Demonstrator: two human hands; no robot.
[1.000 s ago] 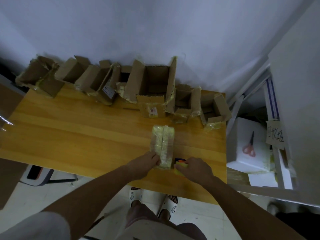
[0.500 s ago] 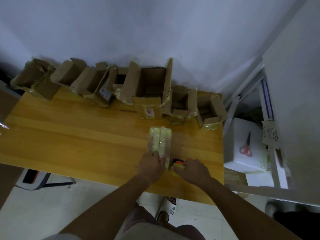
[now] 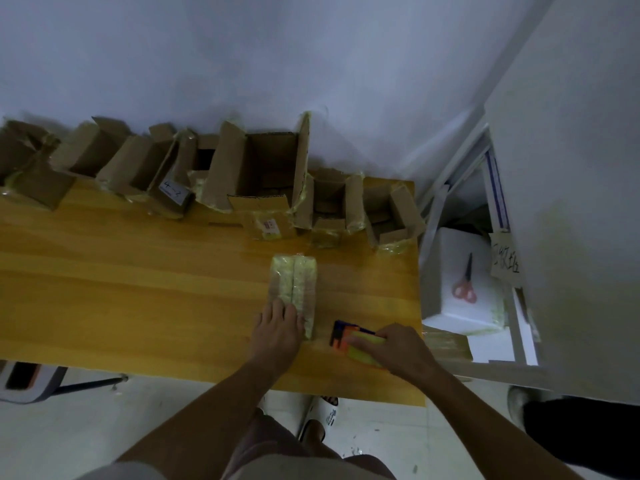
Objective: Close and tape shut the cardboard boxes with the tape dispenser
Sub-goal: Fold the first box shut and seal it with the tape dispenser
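A small closed cardboard box (image 3: 294,285), its top covered in yellowish tape, lies on the wooden table (image 3: 138,289). My left hand (image 3: 278,329) rests flat on the box's near end with straight fingers. To its right my right hand (image 3: 398,348) grips the orange and blue tape dispenser (image 3: 346,336) with its yellow tape roll, resting on the table apart from the box. A row of open cardboard boxes (image 3: 263,171) lines the wall at the table's back edge.
Right of the table a white foam box (image 3: 457,271) carries red-handled scissors (image 3: 464,285). A white shelf frame (image 3: 519,341) and a handwritten paper label (image 3: 505,263) stand beside it. My feet in white slippers (image 3: 322,417) are under the table's near edge.
My right hand has drawn the tape dispenser away from the box's near end to the right. My left hand has slid up onto the box's near end.
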